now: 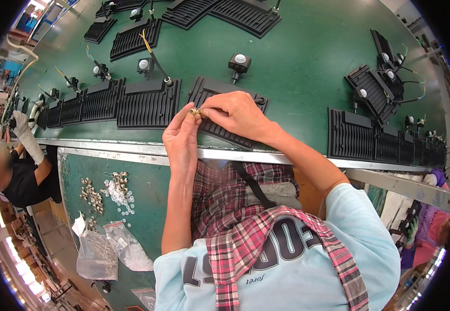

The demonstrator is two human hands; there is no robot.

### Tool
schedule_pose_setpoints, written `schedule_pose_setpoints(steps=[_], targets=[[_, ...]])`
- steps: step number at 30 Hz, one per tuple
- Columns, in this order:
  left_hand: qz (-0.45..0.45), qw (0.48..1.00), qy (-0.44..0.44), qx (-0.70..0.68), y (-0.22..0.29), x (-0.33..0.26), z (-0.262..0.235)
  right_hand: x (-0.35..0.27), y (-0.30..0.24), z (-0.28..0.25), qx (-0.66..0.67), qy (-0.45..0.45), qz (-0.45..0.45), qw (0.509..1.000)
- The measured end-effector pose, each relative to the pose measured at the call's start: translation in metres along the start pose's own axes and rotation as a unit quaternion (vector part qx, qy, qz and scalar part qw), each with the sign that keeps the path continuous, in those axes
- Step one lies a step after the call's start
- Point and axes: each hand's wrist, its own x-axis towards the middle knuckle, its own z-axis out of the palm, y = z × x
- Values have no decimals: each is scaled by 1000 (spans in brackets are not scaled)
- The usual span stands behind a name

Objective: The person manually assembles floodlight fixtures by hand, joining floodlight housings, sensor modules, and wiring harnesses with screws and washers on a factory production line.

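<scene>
Between the fingertips of both my hands is a small shiny brass-coloured metal fitting (195,112), partly hidden by them. My left hand (181,136) pinches it from the left, fingers pointing up. From the right, my right hand (239,115) grips its other side with thumb and forefinger; whether it is one piece or two I cannot tell. Just beneath my hands, a black finned floodlight housing (212,89) lies tilted on the green table (297,78), partly covered by my right hand. A black sensor head with a white dome (239,62) sits at its far side.
More finned housings (147,106) with upright wires line the left; others (352,136) stand at right. On a lower surface at left lie metal fittings (91,196), white plastic rings (124,199) and plastic bags (98,254). A gloved co-worker (25,129) is at far left.
</scene>
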Motion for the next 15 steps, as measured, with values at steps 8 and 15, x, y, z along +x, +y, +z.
schedule_pose_setpoints(steps=[8, 15], targets=[[112, 972, -5, 209, -3, 2, 21, 3, -5, -16, 85, -48, 23, 995], [129, 960, -92, 230, -16, 18, 61, 1, -5, -42, 224, 50, 52, 972]])
